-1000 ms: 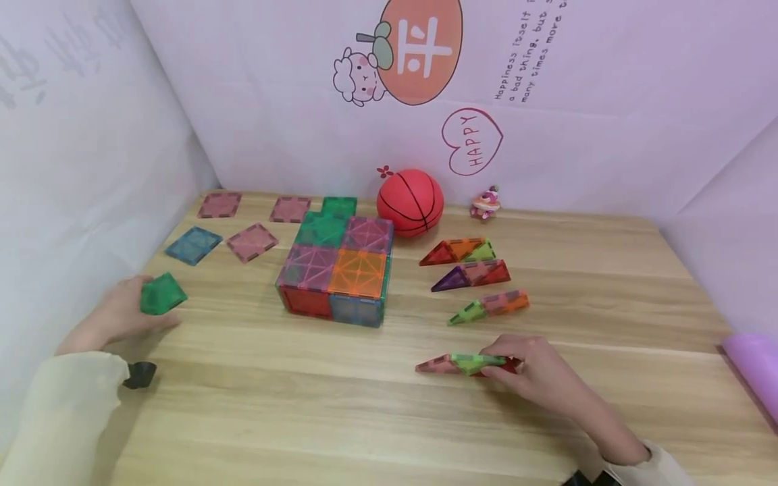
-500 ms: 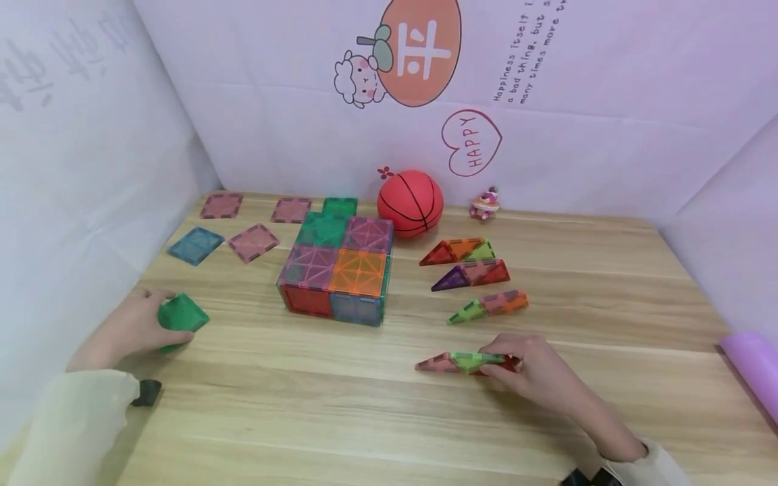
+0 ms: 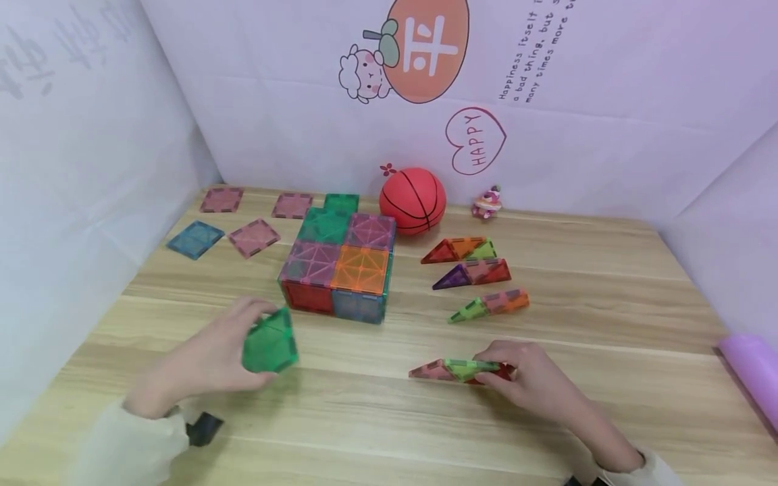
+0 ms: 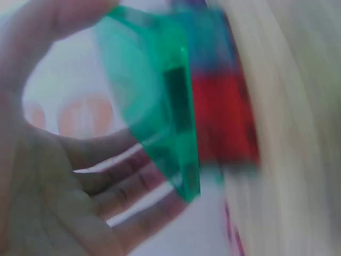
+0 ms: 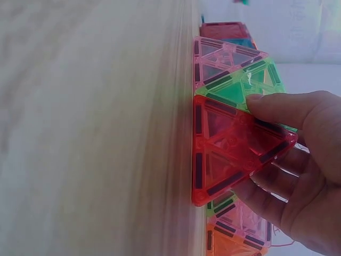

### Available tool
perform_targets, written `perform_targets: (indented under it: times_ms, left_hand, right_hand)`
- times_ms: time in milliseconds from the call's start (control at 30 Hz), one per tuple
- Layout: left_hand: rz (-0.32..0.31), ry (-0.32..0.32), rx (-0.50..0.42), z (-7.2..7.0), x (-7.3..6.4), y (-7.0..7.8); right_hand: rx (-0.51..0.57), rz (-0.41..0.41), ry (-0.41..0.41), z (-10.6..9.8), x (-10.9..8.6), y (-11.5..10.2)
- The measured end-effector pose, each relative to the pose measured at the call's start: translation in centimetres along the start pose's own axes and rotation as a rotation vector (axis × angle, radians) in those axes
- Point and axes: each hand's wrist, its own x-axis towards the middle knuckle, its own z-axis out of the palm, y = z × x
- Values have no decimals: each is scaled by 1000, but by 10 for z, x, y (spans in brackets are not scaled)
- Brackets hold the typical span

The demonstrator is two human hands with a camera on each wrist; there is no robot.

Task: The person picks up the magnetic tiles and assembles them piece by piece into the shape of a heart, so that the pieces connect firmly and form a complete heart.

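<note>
In the head view, a green magnetic tile (image 3: 270, 343) is held tilted by the left hand (image 3: 213, 354), apparently lifted off the wooden table (image 3: 340, 432), on the near left side of the box of square magnetic tiles (image 3: 337, 264). To the right, a strip of triangular magnetic tiles (image 3: 463, 369) is stood on edge and pinched at its right end by the right hand (image 3: 535, 378); three similar strips (image 3: 489, 306) are laid out beyond it.

In the left wrist view, the green tile is clamped at its rim between thumb and fingertips, the palm kept off its face. Light, stiff, smooth plastic is suggested — a grip on opposite edges should suit it, since a flat face could slip.

In the right wrist view, the thumb (image 5: 282, 106) is pressed on the lime-green triangle (image 5: 264, 77), with fingers placed behind the red triangle (image 5: 234, 144); the pink triangle (image 5: 218, 56) is left ungripped at the far end. Each piece is probably rigid and hard to break, but the seams — likely joined only by magnets — could fold, so the middle is best supported.
</note>
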Motion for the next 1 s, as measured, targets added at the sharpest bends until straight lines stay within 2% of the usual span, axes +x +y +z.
perform_targets:
  times_ms: [100, 200, 267, 400, 533, 700, 833, 1000]
  left_hand:
    - [133, -43, -89, 15, 17, 30]
    - [225, -95, -154, 36, 40, 54]
    - [253, -124, -177, 51, 57, 66]
    - [257, -170, -196, 76, 85, 83]
    - [248, -235, -188, 94, 100, 90]
    - [246, -279, -232, 108, 102, 87]
    - [266, -269, -219, 112, 105, 87]
    - [264, -256, -193, 110, 109, 86]
  right_hand:
    - [3, -38, 14, 2, -1, 1]
    - [11, -58, 18, 3, -2, 0]
    - [18, -59, 9, 4, -2, -2]
    - [22, -67, -2, 7, -1, -6]
    - [4, -98, 12, 11, -1, -11]
    - [-28, -83, 19, 12, -3, -12]
    - [-36, -78, 26, 10, -4, -12]
    - [-30, -94, 12, 7, -4, -11]
